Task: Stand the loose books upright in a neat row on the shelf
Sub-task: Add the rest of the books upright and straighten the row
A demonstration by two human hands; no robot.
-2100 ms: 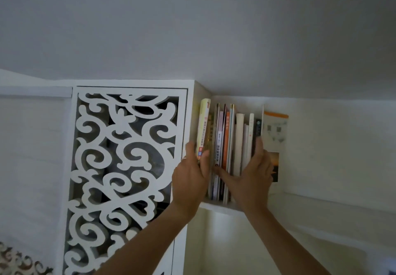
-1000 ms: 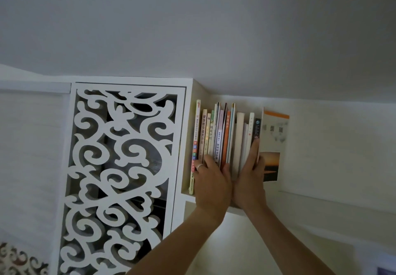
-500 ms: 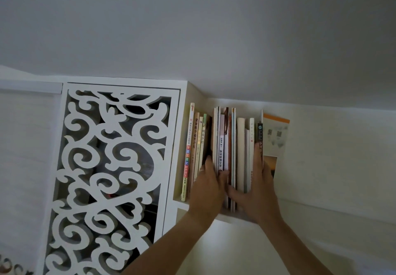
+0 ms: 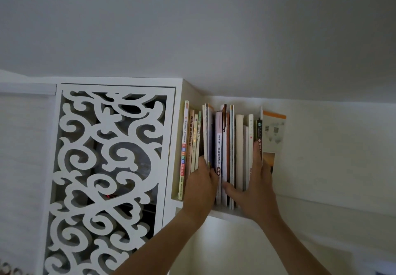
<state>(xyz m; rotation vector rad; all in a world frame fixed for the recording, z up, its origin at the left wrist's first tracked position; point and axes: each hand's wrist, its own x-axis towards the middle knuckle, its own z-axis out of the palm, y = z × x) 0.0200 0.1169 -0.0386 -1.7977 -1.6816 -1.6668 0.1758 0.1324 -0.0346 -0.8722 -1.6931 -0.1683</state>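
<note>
A row of books [image 4: 227, 146] stands upright on a high white shelf [image 4: 222, 213], from a yellow-spined book [image 4: 184, 146] at the left end to an orange-and-white book [image 4: 274, 129] at the right. My left hand [image 4: 201, 186] pinches a few thin white books [image 4: 207, 133], fingers behind them and thumb in front. A dark gap shows just right of them. My right hand [image 4: 255, 189] lies flat on the spines at the right part of the row, fingers straight up and thumb spread left along the book bottoms.
A white carved lattice panel [image 4: 107, 167] closes off the cabinet left of the books. The ceiling [image 4: 214, 28] is close above the book tops. The shelf runs on to the right along a pale wall [image 4: 332, 156].
The yellow-spined book has gone from my left hand to the row's left end. My left hand has moved right onto the thin white books, and a gap has opened beside them.
</note>
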